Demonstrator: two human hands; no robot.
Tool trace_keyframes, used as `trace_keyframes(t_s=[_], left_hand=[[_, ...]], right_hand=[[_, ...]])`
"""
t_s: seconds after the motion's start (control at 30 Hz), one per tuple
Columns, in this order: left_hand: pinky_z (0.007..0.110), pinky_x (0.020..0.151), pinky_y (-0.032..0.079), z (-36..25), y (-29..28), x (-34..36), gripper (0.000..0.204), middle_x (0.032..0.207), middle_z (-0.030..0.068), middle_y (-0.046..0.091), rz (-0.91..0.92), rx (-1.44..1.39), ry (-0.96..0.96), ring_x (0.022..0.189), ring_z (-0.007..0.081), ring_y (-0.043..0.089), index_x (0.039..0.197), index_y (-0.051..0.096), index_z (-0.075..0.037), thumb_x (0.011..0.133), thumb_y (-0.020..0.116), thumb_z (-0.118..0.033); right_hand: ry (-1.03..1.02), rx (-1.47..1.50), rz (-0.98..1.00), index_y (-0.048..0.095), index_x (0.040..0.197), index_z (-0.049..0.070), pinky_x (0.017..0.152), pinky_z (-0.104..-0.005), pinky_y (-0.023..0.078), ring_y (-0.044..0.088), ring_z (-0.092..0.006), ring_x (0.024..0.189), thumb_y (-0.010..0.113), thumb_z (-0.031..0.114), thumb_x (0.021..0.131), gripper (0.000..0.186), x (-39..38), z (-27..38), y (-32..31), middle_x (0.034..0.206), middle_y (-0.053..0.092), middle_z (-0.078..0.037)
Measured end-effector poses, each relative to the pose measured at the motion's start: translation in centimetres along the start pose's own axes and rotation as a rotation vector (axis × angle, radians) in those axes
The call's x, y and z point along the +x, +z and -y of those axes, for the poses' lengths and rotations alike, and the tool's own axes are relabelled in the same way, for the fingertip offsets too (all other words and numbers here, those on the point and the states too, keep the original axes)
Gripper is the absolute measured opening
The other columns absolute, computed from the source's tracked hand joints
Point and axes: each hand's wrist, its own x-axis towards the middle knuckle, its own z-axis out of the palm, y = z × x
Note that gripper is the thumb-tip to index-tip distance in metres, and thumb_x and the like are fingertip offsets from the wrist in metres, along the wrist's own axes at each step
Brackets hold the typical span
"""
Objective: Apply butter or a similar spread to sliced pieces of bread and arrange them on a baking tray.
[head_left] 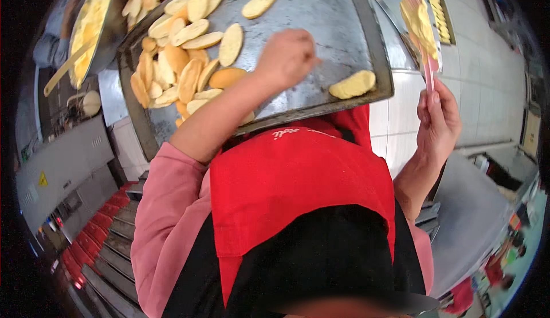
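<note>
My left hand [289, 57] hovers over the dark metal baking tray [321, 32], its fingers curled into a loose fist with nothing visible in them. In my right hand [438, 112], off the tray's right side, is a pink spatula [431, 69], held upright by its handle. A thick lump of yellow cream [417, 23] covers its blade. Two oval bread slices lie apart from the others: a yellow-coated bread slice [352, 84] at the near right corner and another bread slice [260, 3] farther back. Several bread slices [189, 80] are heaped on the tray's left side.
At the far left stands a metal bowl [106, 43] of yellow cream, with a wooden-handled tool [69, 69] resting across its rim. A small tray [440, 20] of yellow pieces sits at the far right. A grey metal cabinet [66, 157] stands at the left; people appear at the lower right.
</note>
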Motion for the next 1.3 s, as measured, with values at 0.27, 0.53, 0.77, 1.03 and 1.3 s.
trace_keyframes(t_s=[0.27, 0.53, 0.77, 1.03, 1.3], left_hand=[[0.04, 0.073, 0.047, 6.2, -8.1, -3.9, 0.042, 0.089, 0.0131, 0.06, -0.033, 0.397, -0.563, 0.086, 0.0298, 0.058, 0.109, 0.053, -0.013, 0.07, 0.066, -0.02], [0.023, 0.06, 0.045, 2.4, -7.8, -3.0, 0.024, 0.082, 0.0041, 0.058, -0.464, -0.965, -0.645, 0.074, 0.0103, 0.057, 0.097, 0.053, -0.002, 0.074, 0.06, -0.004], [0.028, 0.066, 0.049, -1.0, -7.0, -4.7, 0.015, 0.092, 0.0097, 0.058, -0.096, -1.716, -0.614, 0.078, 0.0192, 0.061, 0.097, 0.046, -0.002, 0.088, 0.051, -0.014], [0.033, 0.081, 0.05, 0.4, -7.1, -4.2, 0.036, 0.109, 0.0139, 0.055, -0.248, -2.073, -0.377, 0.097, 0.0274, 0.058, 0.122, 0.038, -0.002, 0.092, 0.041, -0.02], [0.026, 0.076, 0.053, 1.3, -8.7, -5.1, 0.037, 0.114, 0.0088, 0.053, -0.471, -2.046, -0.341, 0.096, 0.0151, 0.058, 0.125, 0.037, -0.004, 0.092, 0.042, -0.018]], right_hand=[[0.124, 0.089, 0.205, 0.055, 0.109, -0.003, 0.049, -0.0155, 0.028, 0.04, -0.0036, 0.058, 0.051, 0.005, 0.087, 0.023, 1.4, -2.5, 4.3, 0.072, 0.051, 0.0], [0.212, 0.061, 0.311, 0.054, 0.104, -0.004, 0.053, -0.0182, 0.038, 0.05, -0.0049, 0.067, 0.066, 0.005, 0.076, 0.031, 3.0, -4.0, 14.7, 0.083, 0.058, -0.003], [0.242, 0.18, 0.413, 0.054, 0.1, -0.003, 0.06, -0.0173, 0.041, 0.052, -0.0054, 0.071, 0.064, 0.001, 0.077, 0.026, 3.6, -5.2, 16.9, 0.086, 0.059, -0.005], [0.001, 0.16, 0.327, 0.053, 0.114, 0.0, 0.057, -0.0169, 0.036, 0.044, -0.0036, 0.069, 0.054, 0.001, 0.084, 0.03, 2.6, -7.0, 16.8, 0.082, 0.053, 0.001], [-0.713, -0.522, 0.533, 0.063, 0.1, 0.006, 0.05, -0.0265, 0.038, 0.049, -0.0167, 0.057, 0.059, -0.005, 0.073, 0.03, 2.8, -5.2, 13.4, 0.067, 0.05, -0.006]])
